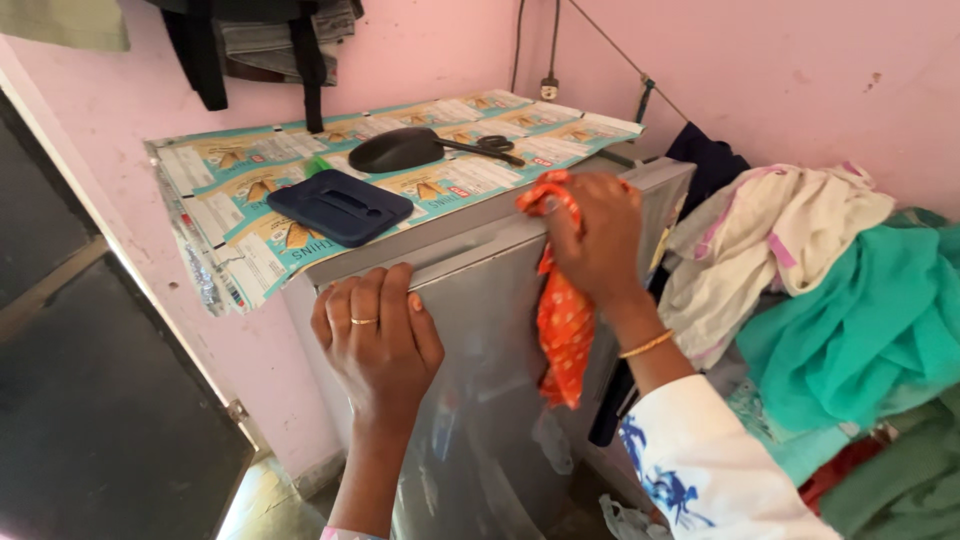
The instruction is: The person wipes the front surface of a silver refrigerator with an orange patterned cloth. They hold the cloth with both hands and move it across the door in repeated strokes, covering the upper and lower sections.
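Your left hand (378, 335) rests flat against the upper front edge of the grey fridge (480, 400), fingers together and holding nothing. Your right hand (596, 235) has its grip pressed together around an orange cloth (562, 320), bunched at the fridge's top edge with its tail hanging down the door. On the printed sheet (240, 170) covering the fridge top lie a blue lid (340, 206), a black mirror (396, 150) and scissors (490, 146). Clothes (820, 290) are heaped at the right.

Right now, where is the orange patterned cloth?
The orange patterned cloth hangs from the right hand against the grey metal fridge door, near its top edge.
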